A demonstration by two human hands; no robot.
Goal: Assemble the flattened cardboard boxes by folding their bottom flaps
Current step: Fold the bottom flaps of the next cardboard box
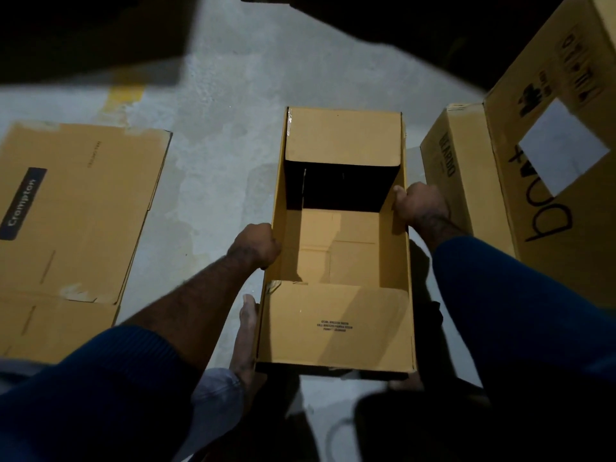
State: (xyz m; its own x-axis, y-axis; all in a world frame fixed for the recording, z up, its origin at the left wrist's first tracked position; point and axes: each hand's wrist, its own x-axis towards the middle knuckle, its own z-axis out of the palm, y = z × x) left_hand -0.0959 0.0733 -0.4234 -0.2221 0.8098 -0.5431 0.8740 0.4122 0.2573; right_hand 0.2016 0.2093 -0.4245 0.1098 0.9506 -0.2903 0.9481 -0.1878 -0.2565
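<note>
Cardboard box (336, 321) sits upright and open-topped between the two grips. The left hand (256, 245) curls over its left wall's rim, and the right hand (420, 205) clamps the right wall's rim. A flattened Crompton box (83, 211) lies well outside the left grip, and a boat box (533, 228) stands near the right.

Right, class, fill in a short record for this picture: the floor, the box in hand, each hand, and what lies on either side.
floor: grey, patchy
box in hand: open cardboard box, bottom flaps folded shut
left hand: grips the box's left wall
right hand: grips the box's right wall
left side: flattened box lying on the floor
right side: large box with a smaller box beside it
</note>
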